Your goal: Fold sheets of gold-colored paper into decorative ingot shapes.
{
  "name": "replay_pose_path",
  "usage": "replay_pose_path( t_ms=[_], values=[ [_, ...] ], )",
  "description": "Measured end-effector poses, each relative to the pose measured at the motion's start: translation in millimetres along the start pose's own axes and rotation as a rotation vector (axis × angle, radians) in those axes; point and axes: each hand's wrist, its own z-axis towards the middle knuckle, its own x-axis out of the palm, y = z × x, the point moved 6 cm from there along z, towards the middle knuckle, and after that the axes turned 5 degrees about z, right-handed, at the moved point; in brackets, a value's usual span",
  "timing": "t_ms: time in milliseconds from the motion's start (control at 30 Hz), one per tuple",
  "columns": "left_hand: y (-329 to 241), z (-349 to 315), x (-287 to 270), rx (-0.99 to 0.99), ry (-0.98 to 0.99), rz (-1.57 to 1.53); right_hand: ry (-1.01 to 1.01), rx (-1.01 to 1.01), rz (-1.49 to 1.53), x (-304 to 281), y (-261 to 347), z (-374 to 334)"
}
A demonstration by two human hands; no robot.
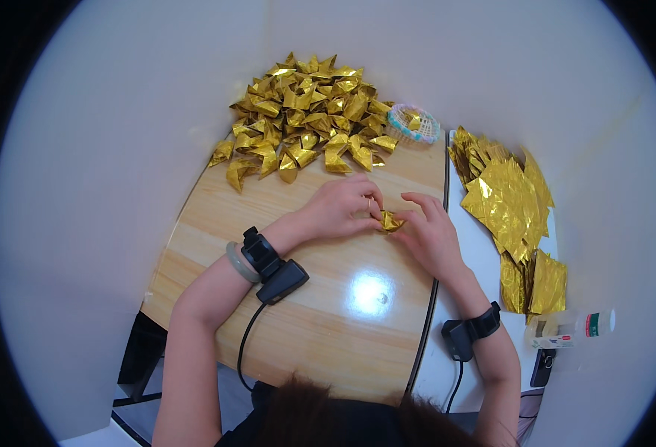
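Between my two hands, above the wooden table [298,298], is a small folded gold foil paper piece [389,221]. My left hand [343,208] pinches its left side with thumb and fingers; a ring shows on one finger. From the right, my right hand [432,232] closes on its other side with thumb and fingertips. Much of the foil is hidden behind the fingers. Beyond my hands a heap of folded gold foil pieces [305,112] lies at the table's far end. Beside the heap stands a small woven basket [415,125] with a pastel rim and some gold foil inside.
On a white surface [458,223] at the right lie stacked flat gold foil sheets [506,205]. Nearer me are a clear plastic bottle [566,325] on its side and a dark object [542,366]. Pale walls enclose the table. Cables [244,346] trail from black wrist devices.
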Motion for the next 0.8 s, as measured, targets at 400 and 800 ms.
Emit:
replay_pose_path(
  t_ms=[400,800],
  values=[
    [1.8,-0.1,3.9,-0.004,0.008,-0.014,-0.016,-0.020,-0.017,-1.3,-1.1,-1.1],
    [-1.5,-0.2,1.5,0.003,0.025,-0.001,0.010,-0.070,0.003,-3.6,0.0,-2.3]
  ],
)
